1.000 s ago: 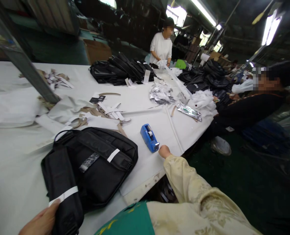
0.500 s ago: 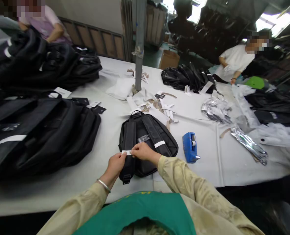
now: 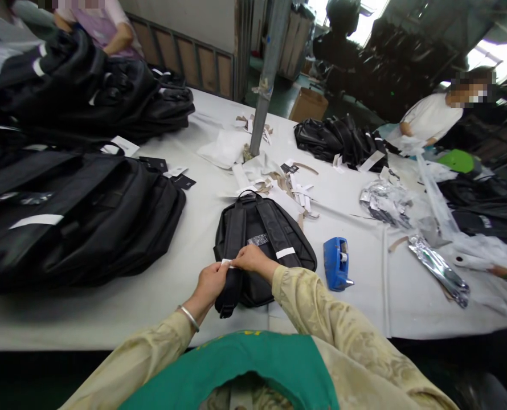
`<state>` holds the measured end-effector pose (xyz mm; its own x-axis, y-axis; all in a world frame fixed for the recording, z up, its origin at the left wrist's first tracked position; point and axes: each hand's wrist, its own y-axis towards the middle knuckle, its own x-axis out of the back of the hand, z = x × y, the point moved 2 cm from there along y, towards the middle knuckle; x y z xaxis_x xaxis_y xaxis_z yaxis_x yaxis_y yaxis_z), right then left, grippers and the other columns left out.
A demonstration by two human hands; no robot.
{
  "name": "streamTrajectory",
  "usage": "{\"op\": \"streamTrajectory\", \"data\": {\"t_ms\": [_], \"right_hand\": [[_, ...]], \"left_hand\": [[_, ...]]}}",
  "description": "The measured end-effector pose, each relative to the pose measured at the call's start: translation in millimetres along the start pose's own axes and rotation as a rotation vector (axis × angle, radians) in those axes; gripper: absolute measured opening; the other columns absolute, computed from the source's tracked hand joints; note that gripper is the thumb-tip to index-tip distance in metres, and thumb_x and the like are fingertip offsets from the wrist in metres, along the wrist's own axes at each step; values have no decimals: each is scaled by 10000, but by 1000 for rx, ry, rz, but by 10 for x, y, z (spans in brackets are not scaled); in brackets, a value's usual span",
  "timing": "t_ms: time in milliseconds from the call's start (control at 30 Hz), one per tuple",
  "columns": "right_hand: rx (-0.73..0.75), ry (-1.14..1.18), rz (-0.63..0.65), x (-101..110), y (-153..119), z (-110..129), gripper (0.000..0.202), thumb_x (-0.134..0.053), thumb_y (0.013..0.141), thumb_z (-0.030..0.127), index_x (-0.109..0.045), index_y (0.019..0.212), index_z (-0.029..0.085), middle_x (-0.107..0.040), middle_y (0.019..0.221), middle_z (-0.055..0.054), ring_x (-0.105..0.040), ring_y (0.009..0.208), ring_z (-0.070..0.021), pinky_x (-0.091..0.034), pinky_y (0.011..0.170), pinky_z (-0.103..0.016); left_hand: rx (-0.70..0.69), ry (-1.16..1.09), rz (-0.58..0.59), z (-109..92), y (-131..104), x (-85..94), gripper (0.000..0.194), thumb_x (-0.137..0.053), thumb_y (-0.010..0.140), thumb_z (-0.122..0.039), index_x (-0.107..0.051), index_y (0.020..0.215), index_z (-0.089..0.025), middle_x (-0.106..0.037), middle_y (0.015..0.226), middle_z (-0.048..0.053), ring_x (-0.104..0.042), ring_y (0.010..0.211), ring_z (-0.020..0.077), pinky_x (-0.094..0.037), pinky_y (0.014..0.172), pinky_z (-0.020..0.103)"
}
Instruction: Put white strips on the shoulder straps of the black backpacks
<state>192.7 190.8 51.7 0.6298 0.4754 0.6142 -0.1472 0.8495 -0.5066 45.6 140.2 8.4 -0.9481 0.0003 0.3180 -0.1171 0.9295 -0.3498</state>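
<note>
A black backpack [image 3: 302, 250] lies strap side up on the table in front of me. My left hand [image 3: 211, 283] is closed round its left shoulder strap [image 3: 235, 228], thumb on a short white paper band [image 3: 226, 262] there. My right hand [image 3: 253, 258] is closed, fingertips pinching the band's other end against the strap. Both hands partly hide the band. Across the right shoulder strap [image 3: 270, 223] sits another white band [image 3: 285, 252]. To the right of the backpack stands a blue tape dispenser [image 3: 336, 265].
Piled black backpacks [image 3: 121, 222] fill the left side. Beyond my backpack lie paper scraps [image 3: 298, 191] beside a metal post [image 3: 265, 85]. Silver wrappers [image 3: 384, 199] and a silver packet [image 3: 439, 270] lie at right. One person [image 3: 428, 117] stands far right, another [image 3: 108, 31] far left.
The whole view has shifted, so the table's things appear a little farther right. My hands stay on the strap, with less of the white band showing between them.
</note>
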Motion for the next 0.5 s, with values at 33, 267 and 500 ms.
{"op": "streamTrajectory", "data": {"t_ms": [33, 267, 500], "right_hand": [[-4, -9, -12, -9, 3, 6, 197, -773, 732, 318, -722, 652, 145, -662, 605, -30, -634, 679, -150, -448, 669, -214], [19, -9, -55, -54, -21, -4, 212, -767, 738, 326, -701, 650, 146, -698, 690, -71, -654, 712, -180, -474, 660, -239], [-138, 259, 171, -55, -15, -84, 153, -648, 747, 156, -640, 594, 160, -583, 479, 16, -511, 430, -100, -422, 439, -198]], "left_hand": [[5, -10, 1, 0, -3, -4, 436, -566, 743, -570, -617, 580, -169, -499, 513, -5, -460, 544, 169, -306, 505, 268], [51, -60, 30, -21, -6, 8, 506, -601, 718, -629, -665, 648, -132, -542, 532, 11, -489, 546, 176, -333, 501, 271], [83, 10, 8, -18, 35, 30, 441, -594, 688, -550, -706, 695, -124, -593, 559, 24, -536, 580, 197, -353, 504, 268]]}}
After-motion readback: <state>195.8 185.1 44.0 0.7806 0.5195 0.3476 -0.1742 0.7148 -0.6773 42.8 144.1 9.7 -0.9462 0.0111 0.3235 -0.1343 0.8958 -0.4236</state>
